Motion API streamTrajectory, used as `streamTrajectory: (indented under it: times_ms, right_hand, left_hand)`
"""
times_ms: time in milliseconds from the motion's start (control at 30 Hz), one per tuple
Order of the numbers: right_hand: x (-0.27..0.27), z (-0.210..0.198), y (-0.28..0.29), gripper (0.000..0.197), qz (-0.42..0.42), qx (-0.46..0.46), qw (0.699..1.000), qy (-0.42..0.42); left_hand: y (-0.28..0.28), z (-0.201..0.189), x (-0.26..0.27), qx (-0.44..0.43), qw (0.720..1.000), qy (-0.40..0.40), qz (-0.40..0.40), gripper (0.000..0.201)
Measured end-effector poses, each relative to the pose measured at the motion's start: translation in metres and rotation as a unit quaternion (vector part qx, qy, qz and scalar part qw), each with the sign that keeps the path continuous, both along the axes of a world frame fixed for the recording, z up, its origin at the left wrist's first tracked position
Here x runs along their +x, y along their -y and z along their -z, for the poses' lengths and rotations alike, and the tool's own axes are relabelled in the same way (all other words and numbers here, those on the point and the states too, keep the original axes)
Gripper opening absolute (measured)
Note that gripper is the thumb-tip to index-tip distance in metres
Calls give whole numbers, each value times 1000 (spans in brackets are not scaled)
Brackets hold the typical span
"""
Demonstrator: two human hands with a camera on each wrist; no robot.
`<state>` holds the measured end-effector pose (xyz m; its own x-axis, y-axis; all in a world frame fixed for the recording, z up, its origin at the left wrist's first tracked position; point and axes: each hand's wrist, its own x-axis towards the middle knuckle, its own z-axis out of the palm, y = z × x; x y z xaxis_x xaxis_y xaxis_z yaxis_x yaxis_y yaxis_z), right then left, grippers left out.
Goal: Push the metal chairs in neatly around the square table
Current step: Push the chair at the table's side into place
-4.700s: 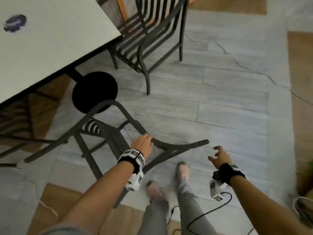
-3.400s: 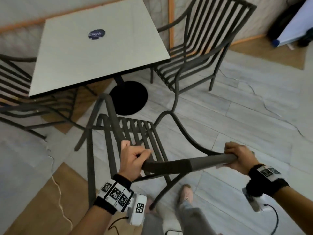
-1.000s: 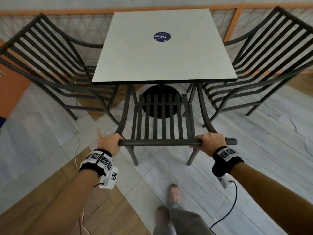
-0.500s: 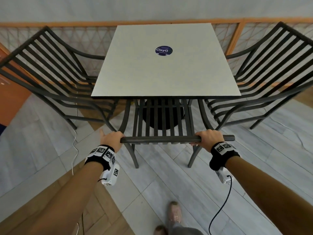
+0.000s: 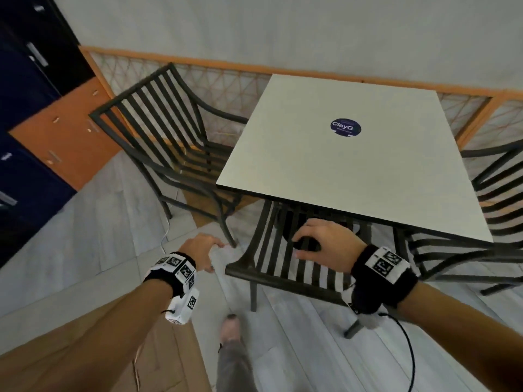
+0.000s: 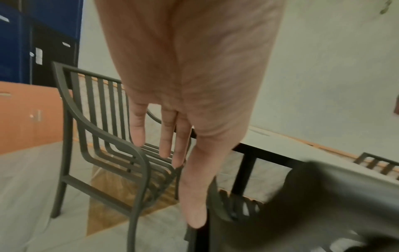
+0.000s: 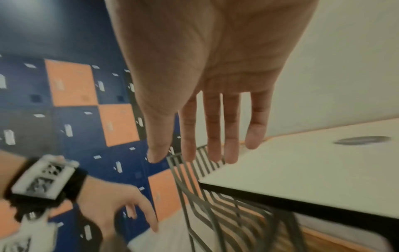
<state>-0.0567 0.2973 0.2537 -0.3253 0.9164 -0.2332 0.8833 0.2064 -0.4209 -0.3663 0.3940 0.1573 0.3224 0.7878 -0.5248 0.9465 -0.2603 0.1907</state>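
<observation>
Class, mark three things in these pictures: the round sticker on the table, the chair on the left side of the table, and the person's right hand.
Round sticker [image 5: 345,127], head view, centre of the label.
Left chair [image 5: 152,108], head view, a backrest slat.
Right hand [image 5: 328,241], head view, back of the hand.

A square white table [image 5: 353,171] bearing a round dark sticker is standing with three dark slatted metal chairs around it: the near chair [image 5: 285,267] sitting partly tucked under its front edge, a left chair [image 5: 169,142] facing its side, and a right chair [image 5: 498,210] showing only partly.
</observation>
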Motion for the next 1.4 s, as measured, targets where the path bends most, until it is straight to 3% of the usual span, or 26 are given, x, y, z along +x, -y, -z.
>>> streamTrajectory:
  times_ms: [133,233,400,533,700,833,933,1033,1233,1400]
  right_hand:
    - [-82,-21,-103,32,-35,26,998,-39]
    - [-150,-10,-184,29,-35,31,997,-55]
    - [-265,56,-320,38,-16,-59,998,-31]
    - [-331,128,-409,55,-17,-145,989,14]
    - [-362,207,-485,66,50,-173,981,67]
    - [-360,254,-517,74,87,-168,976,111]
    - [-356,274,-520,64,83,-181,972,121]
    - [-352,275,-518,51,90,-174,970,142]
    - [-311,267,-500,58,161,-238,939,188]
    - [-298,270,-489,60,185,-282,916,216]
  left_hand:
    - [-76,10,-60,-2,999,-20,-45,65]
    - [-146,27,-103,-14,998,-25,-58,61]
    - [-272,68,-167,30,997,-68,-37,51]
    - [-359,93,-201,43,996,-71,-12,64]
    - [-435,130,-218,73,994,-72,39,86]
    - [-472,157,-219,110,985,-105,78,75]
    - [-486,174,-222,123,981,-114,95,68]
    - [-493,180,-227,172,976,-86,98,58]
    - [-480,172,-236,238,962,-77,107,58]
    - [-469,171,-224,234,964,-65,110,47]
